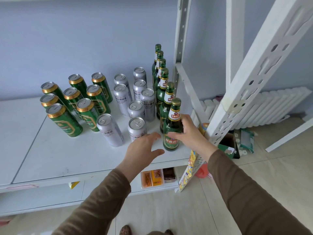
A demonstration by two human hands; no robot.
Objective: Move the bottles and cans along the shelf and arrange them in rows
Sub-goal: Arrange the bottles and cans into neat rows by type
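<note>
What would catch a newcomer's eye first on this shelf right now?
The right hand grips the nearest green bottle, front of a row running back along the shelf's right side. The left hand hovers open beside it. Silver cans stand mid-shelf, green cans to their left.

Green bottles (pixel 171 131); green, silver cans (pixel 108 131); white shelf (pixel 50 158); sleeves (pixel 105 200) seemingly brown.

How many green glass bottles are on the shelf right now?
6. All stand in one row at the shelf's right end: five bottles behind, and the front bottle gripped by the right hand. More may hide behind them.
</note>
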